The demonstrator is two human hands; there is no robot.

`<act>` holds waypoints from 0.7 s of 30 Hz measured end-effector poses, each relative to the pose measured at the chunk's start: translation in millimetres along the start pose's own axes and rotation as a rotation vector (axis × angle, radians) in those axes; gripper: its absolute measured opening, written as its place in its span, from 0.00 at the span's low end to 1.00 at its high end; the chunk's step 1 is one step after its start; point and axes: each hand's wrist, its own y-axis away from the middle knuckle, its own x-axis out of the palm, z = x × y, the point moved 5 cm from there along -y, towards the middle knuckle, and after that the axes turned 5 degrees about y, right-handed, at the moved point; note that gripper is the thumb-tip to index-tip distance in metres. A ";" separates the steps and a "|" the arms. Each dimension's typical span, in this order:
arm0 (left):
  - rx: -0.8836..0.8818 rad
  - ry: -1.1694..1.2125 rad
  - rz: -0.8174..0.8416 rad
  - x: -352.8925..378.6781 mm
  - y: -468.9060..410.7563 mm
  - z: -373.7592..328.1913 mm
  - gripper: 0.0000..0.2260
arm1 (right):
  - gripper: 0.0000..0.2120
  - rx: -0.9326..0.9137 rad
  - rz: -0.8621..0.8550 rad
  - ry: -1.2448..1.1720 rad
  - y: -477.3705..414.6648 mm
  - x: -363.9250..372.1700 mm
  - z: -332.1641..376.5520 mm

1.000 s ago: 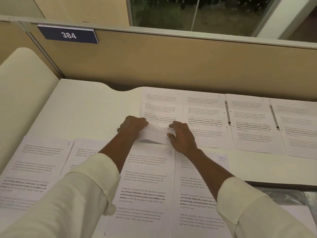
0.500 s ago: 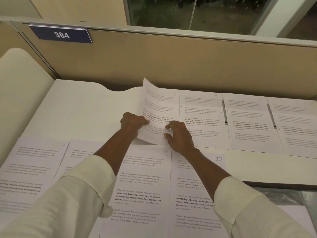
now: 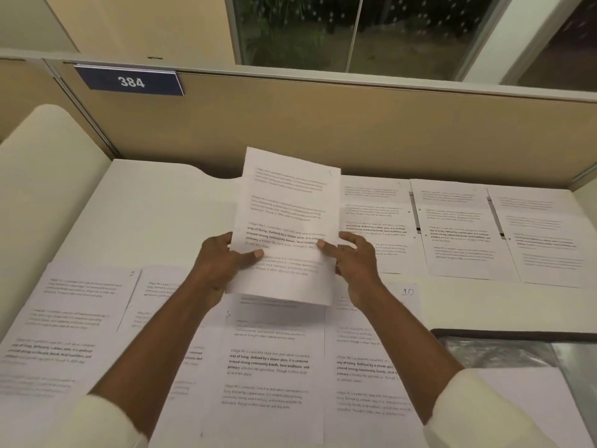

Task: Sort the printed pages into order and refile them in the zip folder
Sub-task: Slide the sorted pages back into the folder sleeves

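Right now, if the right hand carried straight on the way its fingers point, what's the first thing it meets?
The right hand already pinches the lifted page, fingers pointing forward and left. Carried on, it would probably pass over bare desk and meet the partition wall first, though depth is unclear from this one view.

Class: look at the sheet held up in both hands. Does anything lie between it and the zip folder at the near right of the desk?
Nothing visible blocks it. The held sheet is off the desk in the left hand and right hand; only flat pages lie before the zip folder.
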 end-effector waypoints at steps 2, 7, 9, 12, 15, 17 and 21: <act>-0.007 -0.013 0.065 5.2 21.6 8.5 0.20 | 0.25 -0.013 0.032 -0.017 19.2 -10.9 -2.1; -0.051 -0.067 0.212 35.0 65.1 41.6 0.21 | 0.20 -0.106 -0.039 0.100 73.1 -57.4 -14.4; -0.059 -0.083 0.231 49.1 78.6 55.4 0.20 | 0.21 -0.120 -0.044 0.129 92.7 -79.1 -23.6; -0.071 -0.098 0.234 72.0 96.3 72.8 0.17 | 0.25 -0.104 -0.077 0.180 120.4 -115.4 -40.8; -0.072 -0.125 0.250 99.4 115.6 87.8 0.16 | 0.28 -0.074 -0.125 0.157 142.4 -155.1 -63.5; -0.084 -0.140 0.268 119.8 128.5 95.8 0.15 | 0.25 -0.067 -0.147 0.130 156.3 -179.4 -74.5; -0.105 -0.164 0.309 160.4 153.0 107.3 0.13 | 0.19 -0.069 -0.137 0.081 177.3 -223.7 -91.8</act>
